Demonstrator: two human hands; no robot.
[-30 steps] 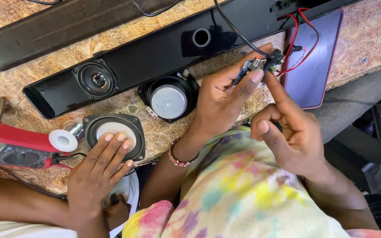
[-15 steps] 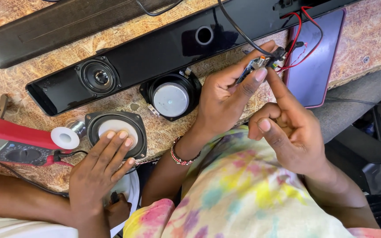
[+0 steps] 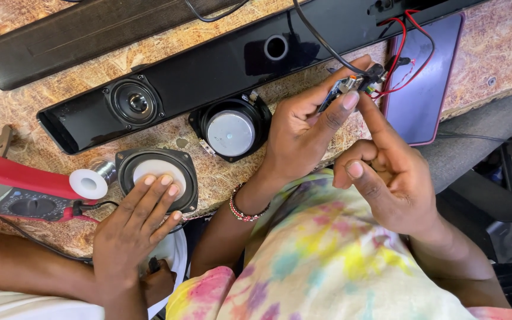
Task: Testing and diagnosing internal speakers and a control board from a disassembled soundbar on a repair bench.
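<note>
Circuit board [image 3: 344, 89], small with red wires [image 3: 399, 44], sits pinched in the left hand [image 3: 303, 133] over the workbench [image 3: 493, 53]. Right hand [image 3: 389, 184], forefinger out, other fingers curled, touches it. Another person's hand [image 3: 131, 228] rests spread on a loose speaker [image 3: 156, 172].

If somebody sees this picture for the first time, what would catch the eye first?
Probably the left hand and right hand at the centre, pinching a small circuit board with red wires. Behind them a long black soundbar lies across the wooden bench. At lower left, another person's hand rests on a loose speaker.
</note>
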